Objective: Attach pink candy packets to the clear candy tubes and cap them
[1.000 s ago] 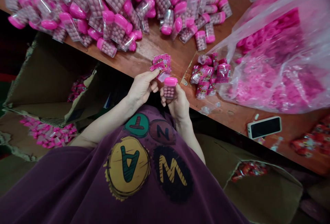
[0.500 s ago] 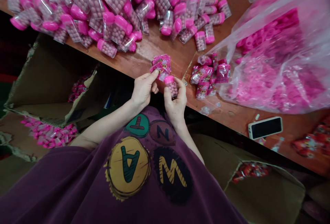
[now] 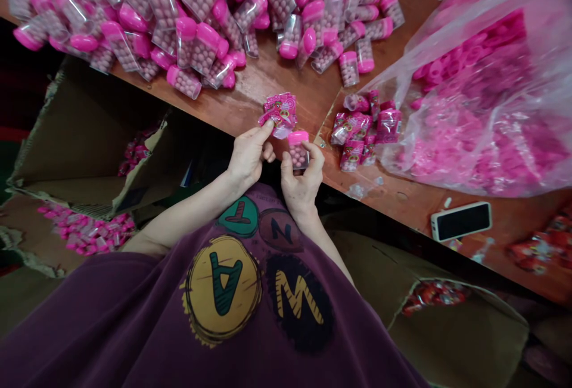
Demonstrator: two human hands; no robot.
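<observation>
1. The fingers [image 3: 316, 154] of the right hand [image 3: 301, 188] pinch a small clear jar [image 3: 298, 152] between the thumb on one side and the forefinger on the other.
2. The left hand [image 3: 245, 155] is half curled, its thumb tip on the near edge of the printed wrappers [image 3: 281, 109]; whether its fingers pinch them cannot be told.
3. The jar holds pale pink balls under a pink cap. It is at the near edge of the bench [image 3: 257, 85], just beside the wrappers.
4. The cap points away from the person and the base toward the right palm, so the jar's long axis runs roughly fore and aft.
5. Across the bench lies a heap of filled jars [image 3: 203, 51], capped in pink, their axes pointing every which way.
6. To the right, a clear plastic bag [image 3: 417, 54] holds many loose pink caps [image 3: 469, 57]; near it sits a cluster of wrapped jars [image 3: 364, 129].
7. At the left, a torn carton [image 3: 62, 132] contains pink packets [image 3: 134, 152].
8. At the lower right, another carton [image 3: 460, 340] holds red packets [image 3: 433, 295]; a phone [image 3: 462, 221] lies on the bench above it.
</observation>
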